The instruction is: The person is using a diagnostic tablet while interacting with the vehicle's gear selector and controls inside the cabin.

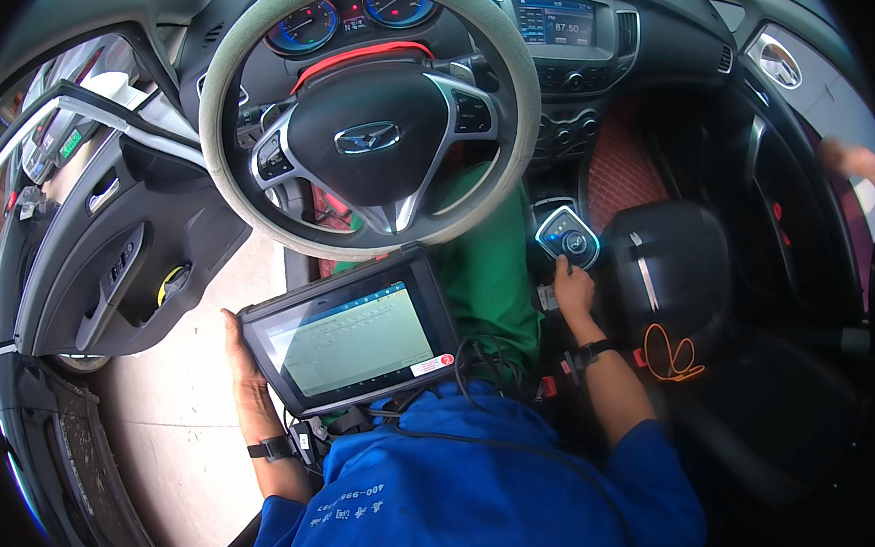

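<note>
My left hand (240,354) grips the left edge of a black-framed tablet (353,344), which lies tilted over my lap below the steering wheel (369,149). Its screen is lit, with pale rows and a glare patch. My right hand (573,288) reaches to the centre console, one finger stretched out to the near edge of the lit gear selector panel (567,237), which has a round knob. That hand holds nothing I can see; its other fingers look curled and are partly hidden. Black bands sit on both wrists.
The driver's door (128,255) stands open on the left. Black cables (487,362) run across my lap. An orange cord (671,356) lies by the passenger seat. Dashboard gauges (302,27) and the centre screen (553,22) are lit. Another person's blurred hand (847,158) shows at the far right.
</note>
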{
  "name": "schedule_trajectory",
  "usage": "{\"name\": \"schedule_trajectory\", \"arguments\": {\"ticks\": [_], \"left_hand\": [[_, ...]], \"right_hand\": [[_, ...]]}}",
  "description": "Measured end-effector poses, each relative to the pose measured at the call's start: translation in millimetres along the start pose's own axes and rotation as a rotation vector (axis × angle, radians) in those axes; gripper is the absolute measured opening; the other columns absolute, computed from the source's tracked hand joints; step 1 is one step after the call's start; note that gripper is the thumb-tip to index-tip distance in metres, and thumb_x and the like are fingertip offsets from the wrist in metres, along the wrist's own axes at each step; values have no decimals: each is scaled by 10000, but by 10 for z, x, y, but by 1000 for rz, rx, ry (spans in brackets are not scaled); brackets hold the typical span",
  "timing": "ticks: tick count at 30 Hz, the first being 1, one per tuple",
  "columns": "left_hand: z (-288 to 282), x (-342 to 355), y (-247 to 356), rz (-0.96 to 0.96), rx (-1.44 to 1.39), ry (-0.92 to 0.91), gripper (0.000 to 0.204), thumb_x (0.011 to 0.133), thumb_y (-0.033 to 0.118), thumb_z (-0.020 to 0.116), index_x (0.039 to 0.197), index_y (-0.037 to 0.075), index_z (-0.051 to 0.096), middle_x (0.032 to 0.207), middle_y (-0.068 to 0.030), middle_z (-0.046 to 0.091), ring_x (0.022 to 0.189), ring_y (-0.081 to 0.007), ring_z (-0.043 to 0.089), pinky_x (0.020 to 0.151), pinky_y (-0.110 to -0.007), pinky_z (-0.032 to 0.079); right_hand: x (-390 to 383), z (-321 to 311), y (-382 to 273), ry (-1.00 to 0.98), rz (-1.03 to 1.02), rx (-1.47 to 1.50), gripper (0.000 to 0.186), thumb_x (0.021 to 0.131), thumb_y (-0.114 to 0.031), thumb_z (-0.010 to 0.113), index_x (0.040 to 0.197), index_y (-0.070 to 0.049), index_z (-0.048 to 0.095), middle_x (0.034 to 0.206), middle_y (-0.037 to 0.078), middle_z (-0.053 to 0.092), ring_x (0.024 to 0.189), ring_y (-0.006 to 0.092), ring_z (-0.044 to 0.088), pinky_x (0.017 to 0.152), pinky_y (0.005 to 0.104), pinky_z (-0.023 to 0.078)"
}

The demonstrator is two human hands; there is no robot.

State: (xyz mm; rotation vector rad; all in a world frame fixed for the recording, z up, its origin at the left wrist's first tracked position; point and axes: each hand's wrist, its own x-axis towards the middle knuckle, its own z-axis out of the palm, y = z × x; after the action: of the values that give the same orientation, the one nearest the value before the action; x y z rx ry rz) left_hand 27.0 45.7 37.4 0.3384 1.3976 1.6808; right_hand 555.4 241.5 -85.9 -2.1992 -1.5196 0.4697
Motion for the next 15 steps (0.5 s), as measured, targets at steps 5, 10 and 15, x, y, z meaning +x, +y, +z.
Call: {"name": "schedule_trajectory", "arguments": {"ticks": [5,10,15], "left_hand": [[2,-7,12,-4,-1,-26,703,920,721,555,1066,39,644,991,-106,682,893,-211,660,817,-338,544],[-44,29,-26,8,-25,-10,698,921,714,561,1071,37,645,987,-108,683,885,-213,662,814,-340,546],[1,-27,4,1,-19,-12,695,917,711,572,1075,38,646,993,-109,683,893,-215,663,820,-345,546]], "right_hand": [[-10,-14,-21,-2,-3,19,635,992,-516,483,906,56,745,942,323,697,960,514,650,921,550,485],[-13,-30,-59,5,-1,4,628,994,-512,484,899,51,745,945,319,698,952,513,653,917,550,487],[-4,3,-33,9,-2,12,626,994,-509,483,901,51,746,946,320,697,954,513,653,920,549,486]]}}
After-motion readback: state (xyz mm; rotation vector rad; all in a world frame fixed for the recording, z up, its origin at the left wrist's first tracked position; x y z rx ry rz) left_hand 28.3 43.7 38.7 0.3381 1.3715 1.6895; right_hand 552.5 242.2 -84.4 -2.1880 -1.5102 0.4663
